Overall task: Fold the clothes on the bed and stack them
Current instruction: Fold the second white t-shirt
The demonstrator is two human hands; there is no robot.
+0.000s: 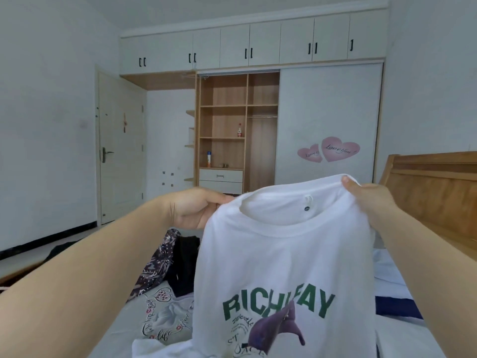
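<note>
A white T-shirt (278,257) with green "RICH" lettering and a purple print hangs upright in front of me, its front facing me. My left hand (196,209) pinches its left shoulder beside the collar. My right hand (366,196) grips the right shoulder, thumb on top. The shirt's lower part drops out of view at the bottom edge. On the bed (165,319) behind it lie a dark patterned garment (157,264) and a black garment (184,264).
A white printed garment (167,316) lies flat at lower left. White and navy fabric (392,301) sits at the right. The wooden headboard (433,192) stands at right. Across the room is a wardrobe (232,130) with open shelves, and a door (121,148) at left.
</note>
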